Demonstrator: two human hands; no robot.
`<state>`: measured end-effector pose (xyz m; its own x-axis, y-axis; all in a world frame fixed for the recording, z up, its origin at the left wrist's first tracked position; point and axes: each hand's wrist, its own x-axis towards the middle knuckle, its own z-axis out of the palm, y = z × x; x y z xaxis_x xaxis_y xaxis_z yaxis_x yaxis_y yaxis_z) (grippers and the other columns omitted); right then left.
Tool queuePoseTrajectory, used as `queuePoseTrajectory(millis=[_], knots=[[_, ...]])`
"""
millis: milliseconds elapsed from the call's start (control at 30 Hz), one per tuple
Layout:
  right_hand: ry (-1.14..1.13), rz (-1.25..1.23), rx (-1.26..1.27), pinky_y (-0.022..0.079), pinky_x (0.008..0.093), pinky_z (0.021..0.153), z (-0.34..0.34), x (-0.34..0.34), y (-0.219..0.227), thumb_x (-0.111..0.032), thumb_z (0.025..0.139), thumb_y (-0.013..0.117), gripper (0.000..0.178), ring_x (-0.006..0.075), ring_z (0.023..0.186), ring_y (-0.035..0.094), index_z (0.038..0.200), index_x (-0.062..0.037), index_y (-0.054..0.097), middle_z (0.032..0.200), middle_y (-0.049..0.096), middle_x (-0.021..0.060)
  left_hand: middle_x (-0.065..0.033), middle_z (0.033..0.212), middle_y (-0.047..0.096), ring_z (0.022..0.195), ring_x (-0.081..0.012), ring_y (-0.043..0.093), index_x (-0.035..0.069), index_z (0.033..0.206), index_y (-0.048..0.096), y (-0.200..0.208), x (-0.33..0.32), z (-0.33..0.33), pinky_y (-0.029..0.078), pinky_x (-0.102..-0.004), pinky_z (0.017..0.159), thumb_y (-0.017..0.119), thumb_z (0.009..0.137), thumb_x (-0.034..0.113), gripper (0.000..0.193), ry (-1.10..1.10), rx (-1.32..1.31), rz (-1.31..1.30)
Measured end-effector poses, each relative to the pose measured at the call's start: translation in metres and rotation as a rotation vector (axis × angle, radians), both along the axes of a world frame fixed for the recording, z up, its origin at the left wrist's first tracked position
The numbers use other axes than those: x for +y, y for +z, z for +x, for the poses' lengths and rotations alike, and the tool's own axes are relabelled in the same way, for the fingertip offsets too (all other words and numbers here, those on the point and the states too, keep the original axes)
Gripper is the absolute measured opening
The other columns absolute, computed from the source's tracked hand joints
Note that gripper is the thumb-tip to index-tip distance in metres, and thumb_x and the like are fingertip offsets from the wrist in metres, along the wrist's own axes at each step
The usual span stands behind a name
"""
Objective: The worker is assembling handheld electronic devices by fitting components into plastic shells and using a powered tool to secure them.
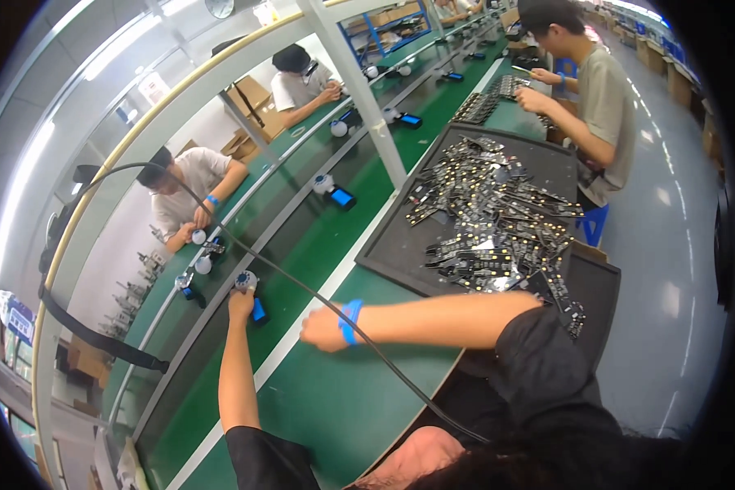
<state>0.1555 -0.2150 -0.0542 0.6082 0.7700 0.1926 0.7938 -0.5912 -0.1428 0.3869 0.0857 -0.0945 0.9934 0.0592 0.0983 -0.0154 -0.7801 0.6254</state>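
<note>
My left hand [240, 305] reaches out over the green conveyor belt, its fingers closed around a handheld device. That device has a round white head [246, 282] and a dark body with a blue screen [259, 310]. My right hand [324, 328] is over the green worktop near the belt's white edge strip. Its back shows and the fingers curl under, so anything inside is hidden. A blue band [351, 322] circles the right wrist. Beside my right arm, a black tray [384, 260] carries a heap of dark circuit boards [490, 212].
Similar devices [335, 193] sit farther along the belt. A black cable [278, 269] hangs across the view above my right forearm. A pale post [355, 98] rises beyond the tray. Co-workers [192, 188] sit across the belt; another person [596, 98] works at the far right.
</note>
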Motion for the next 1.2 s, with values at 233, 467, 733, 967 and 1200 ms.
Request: queuePoseTrajectory(millis=[233, 467, 733, 967, 1200], knots=[[-0.587, -0.697, 0.193, 0.06, 0.0459, 0.077, -0.082, -0.201, 0.092, -0.016, 0.086, 0.065, 0.027, 0.0331, 0.103, 0.073, 0.11, -0.0071, 0.075, 0.112, 0.073, 0.0188, -0.0129, 0.089, 0.072, 0.084, -0.0224, 0.069, -0.003, 0.099, 0.068, 0.007, -0.056, -0.12, 0.053, -0.0359, 0.077, 0.071, 0.093, 0.022, 0.025, -0.097, -0.069, -0.178], [-0.616, -0.513, 0.014, 0.059, 0.0476, 0.079, -0.111, -0.247, 0.054, -0.013, 0.081, 0.072, 0.038, 0.0358, 0.097, 0.071, 0.118, -0.0032, 0.069, 0.112, 0.067, 0.0189, -0.0093, 0.092, 0.069, 0.086, -0.0196, 0.067, -0.003, 0.101, 0.069, -0.005, -0.053, -0.243, 0.052, -0.0334, 0.08, 0.064, 0.096, 0.008, 0.013, -0.208, -0.162, -0.433], [-0.413, -0.221, 0.047, 0.056, 0.048, 0.086, -0.07, -0.236, 0.08, -0.013, 0.079, 0.075, 0.047, 0.0409, 0.098, 0.067, 0.124, -0.0033, 0.062, 0.114, 0.064, 0.0166, -0.0101, 0.095, 0.069, 0.099, -0.0207, 0.066, -0.003, 0.106, 0.071, -0.007, -0.042, -0.284, 0.05, -0.0321, 0.091, 0.063, 0.095, 0.005, 0.016, -0.485, -0.246, -0.491], [-0.317, -0.295, -0.169, 0.058, 0.0468, 0.079, -0.035, -0.146, 0.069, -0.01, 0.08, 0.073, 0.049, 0.0374, 0.094, 0.067, 0.127, -0.0057, 0.059, 0.104, 0.064, 0.0172, -0.0093, 0.097, 0.07, 0.094, -0.0184, 0.066, -0.002, 0.103, 0.073, -0.004, -0.044, -0.291, 0.051, -0.03, 0.087, 0.059, 0.096, 0.005, 0.017, -0.417, -0.049, -0.751], [-0.117, -0.174, -0.119, 0.059, 0.0436, 0.084, -0.023, -0.029, 0.053, -0.007, 0.079, 0.068, 0.054, 0.0369, 0.108, 0.066, 0.133, -0.0086, 0.057, 0.124, 0.063, 0.0144, -0.0097, 0.096, 0.072, 0.091, -0.0161, 0.066, -0.003, 0.106, 0.074, -0.011, -0.04, -0.291, 0.051, -0.0278, 0.083, 0.062, 0.098, 0.008, 0.018, -0.492, -0.11, -0.742]])
